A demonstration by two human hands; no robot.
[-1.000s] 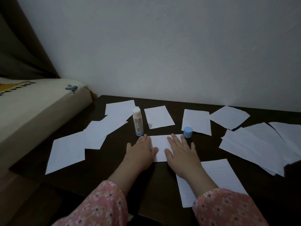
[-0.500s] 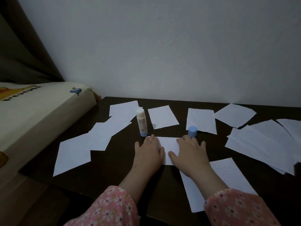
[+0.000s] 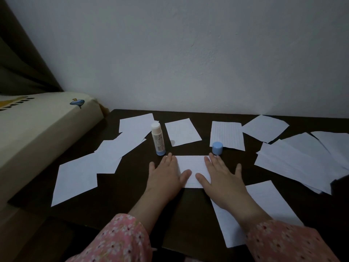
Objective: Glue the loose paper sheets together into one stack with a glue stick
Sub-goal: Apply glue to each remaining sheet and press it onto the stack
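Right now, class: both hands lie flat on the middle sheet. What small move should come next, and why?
Probably lift the left hand to the glue stick: it stands uncapped beside it, cap off, while the right hand holds the middle sheet flat.

The scene is dim and bluish, with flat, soft light and no glare. The wall (image 3: pixel 188 53) shades darker toward the upper corners. The dark surface (image 3: pixel 188 214) swallows detail, while the paper sheets (image 3: pixel 190 171) stand out pale. Wide-angle bending curves the edges. Focus is fairly sharp, slightly grainy.
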